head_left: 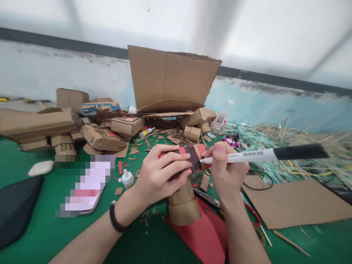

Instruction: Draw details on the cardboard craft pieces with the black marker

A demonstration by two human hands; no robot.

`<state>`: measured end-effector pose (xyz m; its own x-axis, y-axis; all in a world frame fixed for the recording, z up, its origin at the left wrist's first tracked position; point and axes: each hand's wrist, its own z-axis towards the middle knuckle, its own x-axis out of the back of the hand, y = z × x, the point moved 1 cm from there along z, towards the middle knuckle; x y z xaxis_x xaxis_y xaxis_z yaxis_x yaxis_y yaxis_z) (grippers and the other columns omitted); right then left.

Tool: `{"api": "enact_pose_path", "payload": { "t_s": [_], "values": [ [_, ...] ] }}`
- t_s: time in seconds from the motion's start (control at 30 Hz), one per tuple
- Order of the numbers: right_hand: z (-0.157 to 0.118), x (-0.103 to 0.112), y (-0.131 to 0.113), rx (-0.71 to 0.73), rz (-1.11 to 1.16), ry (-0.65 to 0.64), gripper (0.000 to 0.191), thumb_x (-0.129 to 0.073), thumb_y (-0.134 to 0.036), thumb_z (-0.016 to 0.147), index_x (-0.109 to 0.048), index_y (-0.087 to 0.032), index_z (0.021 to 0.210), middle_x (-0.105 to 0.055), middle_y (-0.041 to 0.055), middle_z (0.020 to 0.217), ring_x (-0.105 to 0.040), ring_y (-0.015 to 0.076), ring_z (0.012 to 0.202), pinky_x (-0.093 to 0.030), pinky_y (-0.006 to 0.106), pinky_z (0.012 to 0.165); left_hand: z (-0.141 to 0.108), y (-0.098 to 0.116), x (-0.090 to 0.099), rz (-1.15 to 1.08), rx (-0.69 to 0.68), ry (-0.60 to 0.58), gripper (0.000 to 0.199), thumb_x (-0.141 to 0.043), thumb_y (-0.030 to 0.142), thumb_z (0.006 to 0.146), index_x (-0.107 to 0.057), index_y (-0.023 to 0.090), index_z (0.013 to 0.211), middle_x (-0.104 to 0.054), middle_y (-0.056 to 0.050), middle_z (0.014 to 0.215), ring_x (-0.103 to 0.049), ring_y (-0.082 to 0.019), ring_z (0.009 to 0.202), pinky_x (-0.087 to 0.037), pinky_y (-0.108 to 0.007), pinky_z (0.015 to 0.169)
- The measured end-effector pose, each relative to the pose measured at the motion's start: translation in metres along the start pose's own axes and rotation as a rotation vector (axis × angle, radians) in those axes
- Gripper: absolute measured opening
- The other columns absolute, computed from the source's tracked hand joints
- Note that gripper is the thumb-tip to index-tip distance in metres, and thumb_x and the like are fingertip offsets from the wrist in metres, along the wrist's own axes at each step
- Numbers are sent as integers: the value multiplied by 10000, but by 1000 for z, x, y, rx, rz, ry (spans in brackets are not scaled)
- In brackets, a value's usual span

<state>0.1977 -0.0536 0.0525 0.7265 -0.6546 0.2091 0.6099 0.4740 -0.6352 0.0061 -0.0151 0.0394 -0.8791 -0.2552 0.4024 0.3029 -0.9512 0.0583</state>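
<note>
My left hand point(165, 170) is wrapped over a cardboard model point(183, 205), fingers lying across its red and dark upper part. The model has a round brown cardboard base and a dark-coloured band on top. In my right hand point(227, 172) is a black-and-white marker pen point(253, 155), pinched near its tip, which meets the dark band. A black cap covers the pen's rear end. Beneath the model lies a red sheet point(200, 238). Scissors point(210, 200) rest beside it, partly hidden by my right wrist.
Cardboard constructions point(41, 126) stand at the left, and a large cardboard panel point(173, 79) rises at the back. Nearer lie a phone point(88, 187), a small white glue bottle point(127, 179) and scraps. To the right are a cardboard sheet point(299, 205), a plastic bottle point(220, 121) and thin sticks point(288, 137).
</note>
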Motion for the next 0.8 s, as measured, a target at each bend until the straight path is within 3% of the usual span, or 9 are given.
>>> {"api": "enact_pose_path", "payload": {
  "t_s": [0.27, 0.37, 0.8],
  "values": [
    [0, -1, -2, -15, -1, 41, 541, -550, -487, 1083, -566, -230, 608, -557, -19, 532, -538, 139, 508, -408, 268, 493, 0, 0, 0, -2, -3, 3, 170, -795, 167, 933, -762, 256, 1074, -872, -13, 1080, -783, -226, 1040, -666, -405, 970],
    [0, -2, -2, 22, 16, -13, 460, -588, -460, 1071, -659, -219, 685, -606, -23, 579, -553, 134, 528, -430, 259, 513, 1, 0, 0, -1, -8, 1, 159, -803, 163, 932, -765, 239, 1066, -873, -15, 1082, -781, -222, 1035, -664, -399, 976],
    [-2, -2, 1, 35, 42, -44, 489, -596, -487, 1074, -670, -212, 677, -615, -17, 590, -527, 124, 510, -398, 262, 496, 1, 0, 1, 10, -7, 2, 160, -796, 177, 940, -761, 252, 1076, -873, -21, 1082, -796, -235, 1036, -678, -413, 950]
  ]
}}
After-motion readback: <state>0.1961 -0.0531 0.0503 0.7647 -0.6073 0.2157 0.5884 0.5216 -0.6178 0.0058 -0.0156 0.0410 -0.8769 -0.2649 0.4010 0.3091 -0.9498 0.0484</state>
